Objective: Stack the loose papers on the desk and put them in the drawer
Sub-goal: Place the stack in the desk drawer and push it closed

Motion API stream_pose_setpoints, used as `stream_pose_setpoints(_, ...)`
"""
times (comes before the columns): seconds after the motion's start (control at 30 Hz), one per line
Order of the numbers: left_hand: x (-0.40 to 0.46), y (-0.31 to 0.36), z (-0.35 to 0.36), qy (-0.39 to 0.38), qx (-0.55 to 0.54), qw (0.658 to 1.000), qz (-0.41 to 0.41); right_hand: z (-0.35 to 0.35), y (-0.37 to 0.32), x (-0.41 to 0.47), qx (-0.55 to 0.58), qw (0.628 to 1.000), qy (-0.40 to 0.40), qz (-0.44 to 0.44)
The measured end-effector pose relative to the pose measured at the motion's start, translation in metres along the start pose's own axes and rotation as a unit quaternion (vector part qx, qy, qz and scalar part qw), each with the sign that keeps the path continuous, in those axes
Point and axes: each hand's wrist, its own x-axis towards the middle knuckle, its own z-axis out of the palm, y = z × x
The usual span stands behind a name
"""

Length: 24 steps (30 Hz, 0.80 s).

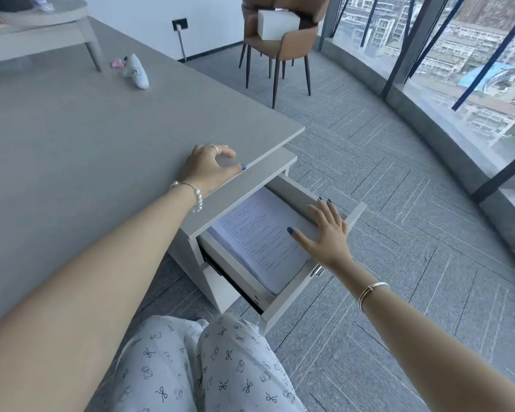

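The worktop [72, 138] is presenting a matte grey, smooth slab with a sharp square corner. Under that corner a pale grey cabinet [191, 251] is standing, flat-panelled, with its drawer [292, 295] pulled out; a small metal lock is showing on the drawer front. Inside, the papers [259, 233] are lying as one thick white stack, printed lines facing up, the near end riding up against the drawer front.

My left hand [208, 169] is resting palm down on the worktop edge, arm stretched straight out, fingers loosely curled and thumb pointing along the edge; this grip is apart and clamping nothing. My right hand [324, 230] is reaching in from the right, wrist slightly bent, fingers spread flat. Its thumb and palm are pressing on the right part of the stack, while the fingertips are lying against the drawer's side wall. This grip is likewise apart, pressing rather than pinching.

The papers are sitting directly under my right palm and well below and to the right of my left hand.

A white iron-shaped object [138, 72] is lying far back on the worktop.
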Motion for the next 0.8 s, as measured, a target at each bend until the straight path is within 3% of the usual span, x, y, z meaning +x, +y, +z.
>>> stream_pose_setpoints(0.17,0.000,0.000,0.000,0.001,-0.002,1.000,0.000,0.001,0.006,-0.025,0.070,0.996,0.022,0.059)
stream_pose_setpoints(0.27,0.000,0.001,0.000,0.001,-0.008,1.000,-0.003,0.005,0.011,-0.039,0.106,0.989,-0.005,0.105)
stream_pose_setpoints(0.37,-0.001,0.002,-0.001,0.000,-0.012,1.000,-0.006,0.008,0.009,-0.043,0.174,0.977,-0.043,0.111)
stream_pose_setpoints(0.6,-0.002,0.008,-0.003,0.024,-0.009,1.000,-0.002,0.002,0.005,-0.050,0.269,0.952,-0.042,0.140)
stream_pose_setpoints(0.8,-0.003,0.011,-0.003,0.006,0.013,1.000,-0.005,0.011,0.008,-0.044,0.251,0.957,-0.064,0.132)
